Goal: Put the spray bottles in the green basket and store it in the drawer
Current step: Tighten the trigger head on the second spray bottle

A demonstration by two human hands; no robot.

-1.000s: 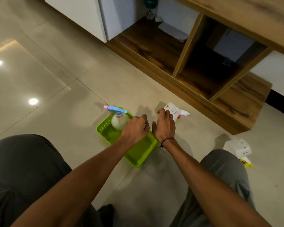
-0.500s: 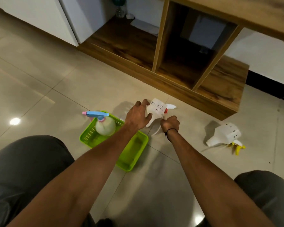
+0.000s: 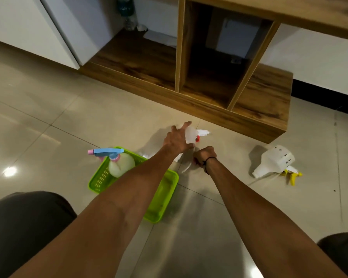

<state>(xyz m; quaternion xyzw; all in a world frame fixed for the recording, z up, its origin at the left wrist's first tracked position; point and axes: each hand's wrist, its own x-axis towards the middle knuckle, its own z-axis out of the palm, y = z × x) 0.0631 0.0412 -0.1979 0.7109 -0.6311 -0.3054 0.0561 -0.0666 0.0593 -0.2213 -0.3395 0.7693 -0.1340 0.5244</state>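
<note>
Head camera looks down past two bare forearms to a green basket (image 3: 100, 180) sitting on the tiled floor (image 3: 48, 121) at about seven o'clock from the hands. Inside the basket's far end stands one round white spray bottle with a blue trigger and pink nozzle (image 3: 120, 164); the rest of the basket is crossed by the left forearm, and what shows of it holds nothing more. Just beyond the basket, toward one o'clock, the left hand (image 3: 178, 140) grasps a white spray bottle with a red collar (image 3: 191, 134), fingers wrapped over its body, its nozzle pointing right. The right hand (image 3: 205, 156), with a black band at the wrist, is clenched low beside it at five o'clock; whether it pinches anything I cannot tell. Well apart at three o'clock, a third white bottle with a yellow trigger (image 3: 275, 162) lies tipped on the floor. At twelve o'clock stands a wooden cabinet (image 3: 209, 109) with open compartments.
</note>
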